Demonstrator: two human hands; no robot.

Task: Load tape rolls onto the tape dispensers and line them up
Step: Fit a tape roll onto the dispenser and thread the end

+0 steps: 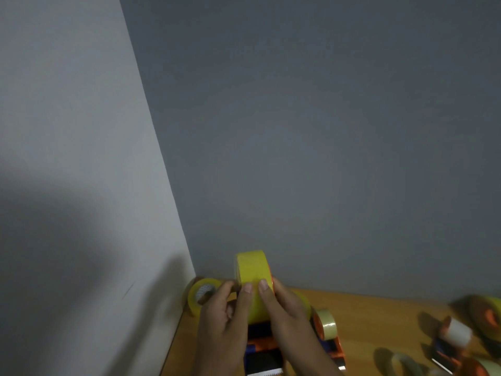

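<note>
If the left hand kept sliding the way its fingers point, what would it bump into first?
The left hand already grips the yellow tape roll, fingers pointing up and away. Past the roll, probably the grey wall behind the table; depth is hard to judge.

Both hands are up close together near the bottom middle of the view. The left hand (pixel 226 312) reaches in from the near left, fingers curled and pointing up, with a fingertip pressed on the yellow tape roll (pixel 253 272). The right hand (pixel 284 308) comes in from the near right, fingers wrapped round the same roll.
</note>
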